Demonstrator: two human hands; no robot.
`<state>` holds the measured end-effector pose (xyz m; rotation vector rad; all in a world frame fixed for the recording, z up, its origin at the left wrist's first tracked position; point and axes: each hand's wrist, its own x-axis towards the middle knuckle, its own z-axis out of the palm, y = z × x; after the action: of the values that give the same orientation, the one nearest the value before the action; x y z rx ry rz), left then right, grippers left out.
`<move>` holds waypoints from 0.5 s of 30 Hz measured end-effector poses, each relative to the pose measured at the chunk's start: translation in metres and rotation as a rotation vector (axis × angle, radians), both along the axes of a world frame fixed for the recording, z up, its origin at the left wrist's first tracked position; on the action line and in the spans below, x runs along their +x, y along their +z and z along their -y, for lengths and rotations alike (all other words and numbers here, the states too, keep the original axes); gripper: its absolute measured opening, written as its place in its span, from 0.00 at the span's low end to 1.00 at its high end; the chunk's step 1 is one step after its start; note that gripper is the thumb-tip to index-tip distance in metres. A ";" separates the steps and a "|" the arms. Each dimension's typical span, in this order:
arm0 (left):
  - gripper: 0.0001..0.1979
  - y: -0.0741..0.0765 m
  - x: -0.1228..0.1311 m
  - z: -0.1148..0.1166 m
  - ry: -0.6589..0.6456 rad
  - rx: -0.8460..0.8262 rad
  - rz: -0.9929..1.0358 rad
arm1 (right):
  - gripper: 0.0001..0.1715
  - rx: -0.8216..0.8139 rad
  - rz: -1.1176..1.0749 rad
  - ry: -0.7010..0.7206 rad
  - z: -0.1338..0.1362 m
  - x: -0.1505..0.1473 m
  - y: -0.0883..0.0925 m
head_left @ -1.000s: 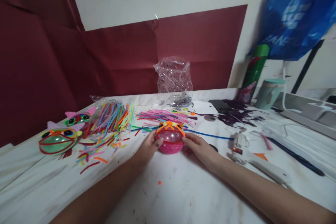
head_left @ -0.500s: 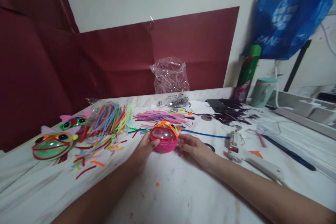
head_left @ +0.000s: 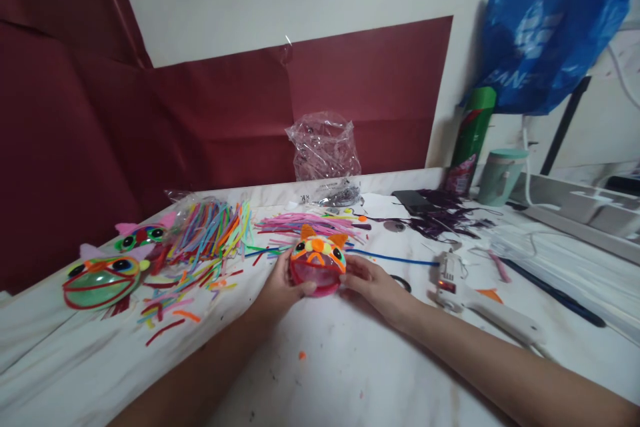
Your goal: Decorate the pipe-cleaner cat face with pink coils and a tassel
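Note:
A pink dome-shaped craft animal [head_left: 318, 265] with orange ears and black eyes sits upright on the white table [head_left: 350, 360], its face toward me. My left hand [head_left: 280, 290] grips its left side, thumb curled over the front. From the other side my right hand [head_left: 373, 283] presses against it with closed fingers. A blue pipe cleaner [head_left: 395, 257] runs out behind it to the right.
Two finished green craft animals [head_left: 103, 273] lie at the left beside a pile of coloured pipe cleaners [head_left: 210, 227]. A white glue gun [head_left: 460, 290] lies right of my hand. A crumpled clear bag [head_left: 324, 147], green can [head_left: 473, 137] and teal cup [head_left: 500, 177] stand at the back.
Both hands have tilted the pink craft animal up from lying dome-up, so its ears and eyes now face me. The hands stayed on its two sides.

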<state>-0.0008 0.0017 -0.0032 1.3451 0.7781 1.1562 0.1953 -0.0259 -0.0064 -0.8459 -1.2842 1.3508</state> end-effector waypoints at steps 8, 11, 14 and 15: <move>0.43 -0.005 -0.007 -0.006 0.200 0.100 -0.302 | 0.22 -0.006 -0.140 -0.032 -0.001 0.002 0.006; 0.39 -0.002 -0.007 -0.009 0.186 0.132 -0.239 | 0.23 -0.025 -0.099 -0.048 -0.001 0.000 0.005; 0.23 0.005 -0.011 -0.013 0.392 0.148 -0.130 | 0.18 -0.028 -0.002 -0.202 -0.003 0.001 0.002; 0.17 0.008 -0.014 -0.014 0.477 0.154 -0.119 | 0.15 -0.022 0.031 -0.261 -0.004 0.002 0.001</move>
<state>-0.0148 0.0154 0.0051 1.4053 1.1576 1.5420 0.1974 -0.0218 -0.0055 -1.0154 -1.1397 1.1498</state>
